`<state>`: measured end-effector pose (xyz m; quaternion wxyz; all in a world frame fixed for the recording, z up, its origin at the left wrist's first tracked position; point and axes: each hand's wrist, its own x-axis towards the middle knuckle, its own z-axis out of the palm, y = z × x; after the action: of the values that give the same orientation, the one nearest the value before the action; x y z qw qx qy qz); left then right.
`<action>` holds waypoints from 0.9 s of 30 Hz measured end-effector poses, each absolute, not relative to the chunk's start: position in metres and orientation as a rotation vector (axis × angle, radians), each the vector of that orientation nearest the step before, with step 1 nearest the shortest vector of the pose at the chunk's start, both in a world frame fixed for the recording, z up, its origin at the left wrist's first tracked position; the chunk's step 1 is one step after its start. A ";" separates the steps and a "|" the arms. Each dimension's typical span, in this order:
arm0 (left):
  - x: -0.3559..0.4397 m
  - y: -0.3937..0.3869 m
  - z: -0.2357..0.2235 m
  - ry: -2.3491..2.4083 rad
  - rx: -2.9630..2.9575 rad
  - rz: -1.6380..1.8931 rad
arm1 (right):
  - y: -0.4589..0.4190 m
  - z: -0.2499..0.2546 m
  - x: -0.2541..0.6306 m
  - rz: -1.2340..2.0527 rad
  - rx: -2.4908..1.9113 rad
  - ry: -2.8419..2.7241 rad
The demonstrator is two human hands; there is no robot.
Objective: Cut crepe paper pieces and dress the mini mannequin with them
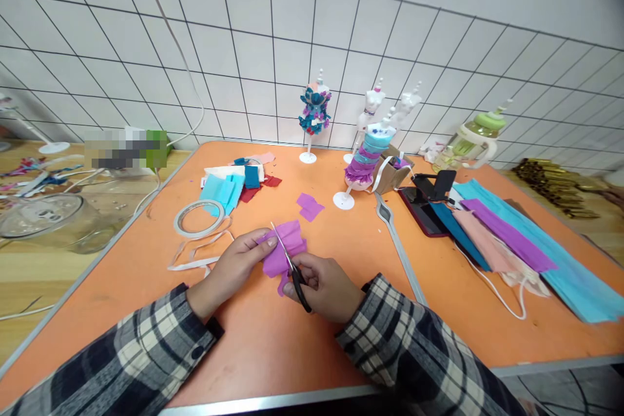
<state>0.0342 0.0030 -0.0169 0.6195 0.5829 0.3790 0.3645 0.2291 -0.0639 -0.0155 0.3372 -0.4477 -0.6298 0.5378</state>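
Observation:
Between thumb and fingers, my left hand (241, 260) pinches a piece of purple crepe paper (276, 263) by its left side. Black-handled scissors (301, 286) sit in my right hand (324, 283), its fingers through or around the handles. The silver blades lie across the purple paper, pointing up and left; whether they are cutting into it I cannot tell. A smaller purple paper scrap (310, 207) lies flat on the orange table (253, 344) just beyond. Left of my hands are a roll of white tape (181, 224) and a loose white ribbon (188, 266).
Small dress forms stand at the back, one in a blue and purple paper dress (365, 159), another covered in teal flowers (315, 110). Folded blue paper (227, 188) lies back left. A phone (424, 216), crepe strips (517, 234) and a green-lidded bottle (470, 140) are on the right.

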 end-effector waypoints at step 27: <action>0.038 0.000 -0.005 0.858 1.431 0.786 | -0.064 -0.018 0.229 1.436 -1.221 -1.663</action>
<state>0.0379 0.0003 -0.0051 0.6039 0.6184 0.3708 0.3396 0.2292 -0.0642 -0.0178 0.3088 -0.4622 -0.6292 0.5432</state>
